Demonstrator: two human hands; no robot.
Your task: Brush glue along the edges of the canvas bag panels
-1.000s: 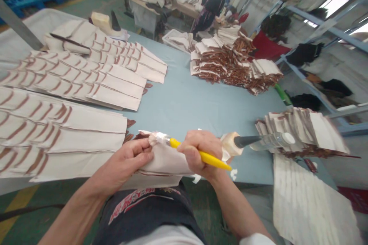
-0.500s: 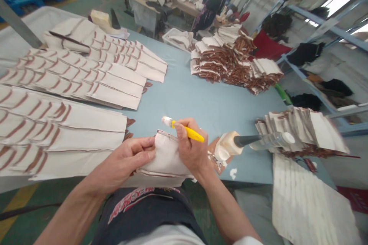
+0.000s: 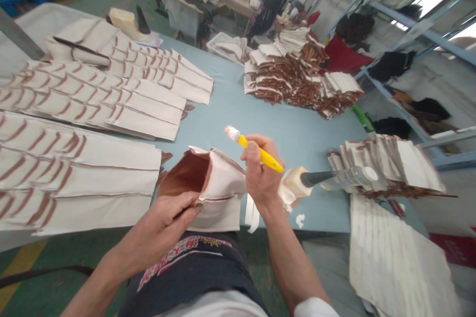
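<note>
My left hand (image 3: 169, 220) pinches the near edge of a white piece with a brown inner side (image 3: 225, 176), which gapes toward the left like a pouch. In my right hand (image 3: 262, 173) is a yellow-handled brush (image 3: 262, 155), its bristles coated in white paste and pointing up to the left, raised above the table. A cream-coloured bottle (image 3: 295, 185) with a dark neck lies or leans just right of that hand. A white strip (image 3: 252, 213) hangs at the table's front edge below my right wrist.
Overlapping rows of white pieces with brown edges (image 3: 111, 171) cover the left of the blue table (image 3: 223, 114). Brown-and-white stacks (image 3: 293, 72) stand at the back, another stack (image 3: 386, 163) at the right. A ribbed white sheet (image 3: 397, 257) hangs there. A person (image 3: 273, 0) is in the background.
The white piece has been opened out, so its brown inside now shows. My right hand with the brush has lifted and moved right, off the piece.
</note>
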